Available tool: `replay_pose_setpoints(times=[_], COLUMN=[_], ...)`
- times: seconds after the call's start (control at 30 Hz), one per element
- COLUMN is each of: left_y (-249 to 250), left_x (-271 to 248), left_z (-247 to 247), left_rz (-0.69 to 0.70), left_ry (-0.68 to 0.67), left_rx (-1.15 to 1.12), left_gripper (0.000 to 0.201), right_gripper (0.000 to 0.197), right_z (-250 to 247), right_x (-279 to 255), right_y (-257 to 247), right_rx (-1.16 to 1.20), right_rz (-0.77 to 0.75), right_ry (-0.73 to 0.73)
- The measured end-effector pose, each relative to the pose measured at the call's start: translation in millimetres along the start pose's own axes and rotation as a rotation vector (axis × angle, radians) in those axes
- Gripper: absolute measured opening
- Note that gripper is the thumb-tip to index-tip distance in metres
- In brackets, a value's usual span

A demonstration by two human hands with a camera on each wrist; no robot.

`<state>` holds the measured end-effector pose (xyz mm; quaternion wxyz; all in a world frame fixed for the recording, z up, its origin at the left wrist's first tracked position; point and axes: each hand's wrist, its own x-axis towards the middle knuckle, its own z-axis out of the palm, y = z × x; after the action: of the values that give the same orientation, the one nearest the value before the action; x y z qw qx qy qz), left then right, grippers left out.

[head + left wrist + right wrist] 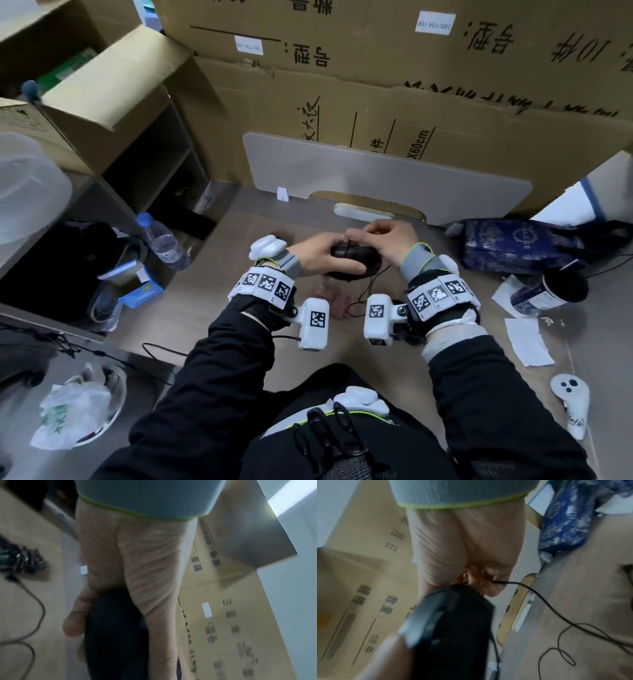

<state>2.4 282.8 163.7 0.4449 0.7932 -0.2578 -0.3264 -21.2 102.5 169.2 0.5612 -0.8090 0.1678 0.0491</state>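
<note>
A black oval device (356, 262), like a computer mouse, is held above the desk at the centre. My left hand (322, 255) grips its left side, fingers curled round it; in the left wrist view the black device (116, 635) fills the space below my palm. My right hand (383, 240) holds the far end, fingers curled and pinching a thin black cable (530, 589) that comes out by the fingertips. In the right wrist view the black device (453, 628) sits in front of the palm. The cable (371, 291) trails down onto the desk.
The wooden desk (222, 291) is backed by a grey divider panel (376, 174) and stacked cardboard boxes (376, 68). A water bottle (161, 240) and a blue box (137, 287) stand at the left. A blue patterned bag (513, 243), a cup (548, 291), paper slips (527, 339) and a white controller (572, 401) lie at the right.
</note>
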Motion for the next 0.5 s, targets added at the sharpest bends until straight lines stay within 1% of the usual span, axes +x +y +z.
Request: replay_pose_setpoints(times=[0.07, 0.1, 0.13, 0.2, 0.27, 0.33, 0.37, 0.43, 0.47, 0.5], left_y=[1, 1, -1, -5, -6, -10, -12, -23, -29, -30], left_x=[0, 0, 1, 7, 13, 16, 16, 14, 13, 11], left_z=[-3, -3, -3, -4, -6, -10, -13, -17, -19, -20], left_rz=[0.027, 0.028, 0.024, 0.021, 0.031, 0.026, 0.009, -0.057, -0.091, -0.116], left_ry=[0.046, 0.108, 0.183, 0.339, 0.47, 0.557, 0.588, 0.614, 0.593, 0.557], left_rx=[-0.207, -0.301, -0.395, -0.542, -0.585, -0.516, -0.433, -0.166, -0.041, 0.036], left_gripper=[0.026, 0.027, 0.031, 0.044, 0.047, 0.049, 0.048, 0.048, 0.051, 0.052], right_gripper=[0.022, 0.016, 0.011, 0.013, 0.013, 0.018, 0.021, 0.021, 0.02, 0.023], right_z=[-3, -3, -3, 3, 11, 16, 15, 9, 4, -1], right_x=[5, 6, 5, 0, -8, -14, -15, -17, -16, -14], right_y=[9, 13, 17, 21, 21, 18, 14, 1, -7, -14], right_rx=[0.142, 0.217, 0.261, 0.242, 0.147, 0.055, 0.017, -0.064, -0.088, -0.101], right_rz=[0.073, 0.099, 0.116, 0.104, 0.069, 0.08, 0.094, 0.071, 0.029, -0.023], right_ry=[0.041, 0.05, 0.038, -0.059, -0.223, -0.378, -0.418, -0.41, -0.366, -0.304])
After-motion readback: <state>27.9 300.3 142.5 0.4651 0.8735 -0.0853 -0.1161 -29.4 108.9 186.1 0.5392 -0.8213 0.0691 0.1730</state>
